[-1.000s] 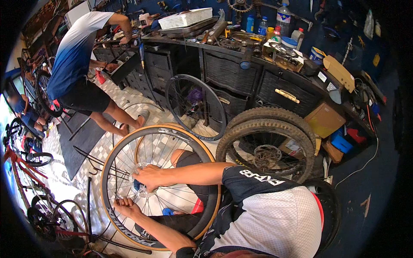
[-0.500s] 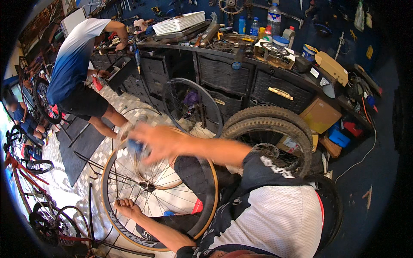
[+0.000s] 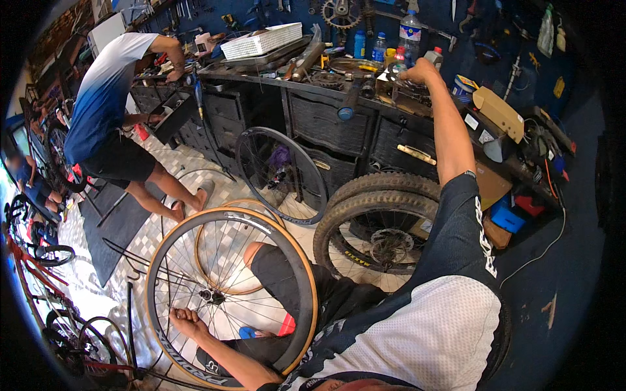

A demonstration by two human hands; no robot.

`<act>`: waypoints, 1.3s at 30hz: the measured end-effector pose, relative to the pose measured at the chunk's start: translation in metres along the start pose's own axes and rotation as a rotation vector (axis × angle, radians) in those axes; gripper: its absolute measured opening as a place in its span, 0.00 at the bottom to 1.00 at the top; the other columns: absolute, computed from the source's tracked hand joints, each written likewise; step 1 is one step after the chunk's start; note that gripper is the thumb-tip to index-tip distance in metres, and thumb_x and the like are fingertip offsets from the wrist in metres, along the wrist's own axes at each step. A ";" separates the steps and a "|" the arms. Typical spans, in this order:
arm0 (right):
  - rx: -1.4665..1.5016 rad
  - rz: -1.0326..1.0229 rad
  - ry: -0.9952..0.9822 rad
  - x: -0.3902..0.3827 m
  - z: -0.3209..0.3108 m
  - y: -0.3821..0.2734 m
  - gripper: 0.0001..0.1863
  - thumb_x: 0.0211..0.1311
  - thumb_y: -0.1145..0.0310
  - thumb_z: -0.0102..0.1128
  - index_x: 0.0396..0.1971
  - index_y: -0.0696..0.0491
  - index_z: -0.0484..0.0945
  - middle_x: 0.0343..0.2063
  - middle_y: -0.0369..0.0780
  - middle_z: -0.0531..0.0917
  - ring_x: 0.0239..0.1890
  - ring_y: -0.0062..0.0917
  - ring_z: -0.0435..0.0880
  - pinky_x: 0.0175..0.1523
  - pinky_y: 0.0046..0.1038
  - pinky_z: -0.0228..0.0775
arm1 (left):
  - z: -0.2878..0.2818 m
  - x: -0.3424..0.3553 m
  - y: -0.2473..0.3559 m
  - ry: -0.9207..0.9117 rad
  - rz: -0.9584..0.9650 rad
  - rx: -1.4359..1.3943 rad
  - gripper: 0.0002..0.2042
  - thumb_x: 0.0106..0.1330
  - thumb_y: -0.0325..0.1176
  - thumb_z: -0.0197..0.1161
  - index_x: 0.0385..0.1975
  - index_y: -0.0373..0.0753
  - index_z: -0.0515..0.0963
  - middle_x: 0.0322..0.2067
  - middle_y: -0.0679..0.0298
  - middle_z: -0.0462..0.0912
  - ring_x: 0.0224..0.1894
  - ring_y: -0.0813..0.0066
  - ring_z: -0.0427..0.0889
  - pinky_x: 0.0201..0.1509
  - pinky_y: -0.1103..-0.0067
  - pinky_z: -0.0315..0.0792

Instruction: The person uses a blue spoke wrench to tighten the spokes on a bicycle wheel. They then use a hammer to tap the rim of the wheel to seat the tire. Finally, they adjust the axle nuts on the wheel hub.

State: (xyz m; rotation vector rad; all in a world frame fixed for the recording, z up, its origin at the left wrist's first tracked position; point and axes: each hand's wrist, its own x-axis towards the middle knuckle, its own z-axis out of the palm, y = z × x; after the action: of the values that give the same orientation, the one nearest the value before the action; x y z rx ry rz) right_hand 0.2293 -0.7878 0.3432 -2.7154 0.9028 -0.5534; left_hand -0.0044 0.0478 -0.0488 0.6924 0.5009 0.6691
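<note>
Across my lap leans a bicycle wheel (image 3: 306, 287) with a deep dark rim, a tan-edged tyre and thin spokes. Its hub (image 3: 212, 296) is on the left side of the spokes' spread. My left hand (image 3: 188, 322) is closed at the spokes near the rim's lower left; anything in its fingers is too small to make out. My right arm stretches to the cluttered workbench. There my right hand (image 3: 422, 72) has its fingers drawn together beside a grey bottle with a red cap (image 3: 435, 57); what they grip is hidden.
A dark-rimmed wheel (image 3: 319, 189) leans on the bench drawers, with knobbly-tyred wheels (image 3: 326, 225) to its right. A white basket (image 3: 261, 40) and bottles stand on the bench (image 3: 261, 77). Another person (image 3: 107, 98) bends at an open drawer. Bicycles (image 3: 39, 287) stand left.
My right hand has swung from above the wheel, up and right to the bench. The wheel now shows unobstructed at its top. My left hand stays at the spokes, and the view has shifted slightly.
</note>
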 end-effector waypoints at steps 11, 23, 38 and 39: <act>0.049 -0.091 -0.039 0.042 0.002 0.038 0.41 0.43 0.47 0.81 0.49 0.67 0.84 0.52 0.57 0.86 0.55 0.45 0.87 0.59 0.41 0.77 | 0.000 0.002 -0.002 -0.056 -0.014 0.082 0.13 0.77 0.39 0.56 0.28 0.46 0.66 0.17 0.75 0.55 0.16 0.85 0.53 0.14 0.82 0.47; 0.848 -0.682 0.247 -0.177 0.020 -0.140 0.20 0.68 0.53 0.67 0.46 0.56 0.85 0.36 0.44 0.89 0.39 0.33 0.88 0.47 0.37 0.78 | 0.012 -0.010 0.002 -0.390 -0.133 -0.354 0.07 0.76 0.33 0.52 0.35 0.38 0.70 0.24 0.69 0.64 0.20 0.81 0.57 0.14 0.82 0.48; 0.513 -1.413 -0.710 -0.531 0.308 -0.133 0.14 0.62 0.66 0.57 0.43 0.57 0.81 0.33 0.51 0.88 0.33 0.51 0.89 0.36 0.52 0.81 | 0.081 -0.012 -0.015 -0.201 -0.481 -0.478 0.21 0.83 0.42 0.52 0.23 0.41 0.67 0.20 0.69 0.63 0.17 0.82 0.57 0.11 0.83 0.52; 0.569 -1.387 -0.713 -0.531 0.306 -0.136 0.13 0.62 0.66 0.58 0.42 0.57 0.81 0.33 0.51 0.88 0.33 0.51 0.89 0.36 0.52 0.81 | 0.115 -0.025 -0.006 -0.280 -0.409 -0.342 0.24 0.83 0.46 0.52 0.19 0.46 0.61 0.16 0.72 0.58 0.15 0.83 0.52 0.07 0.82 0.42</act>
State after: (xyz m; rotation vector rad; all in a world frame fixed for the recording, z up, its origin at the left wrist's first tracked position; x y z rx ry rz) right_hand 0.0366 -0.3276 -0.0369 -2.2542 -1.1902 0.0491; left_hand 0.0524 -0.0208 0.0289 0.3360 0.2475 0.2547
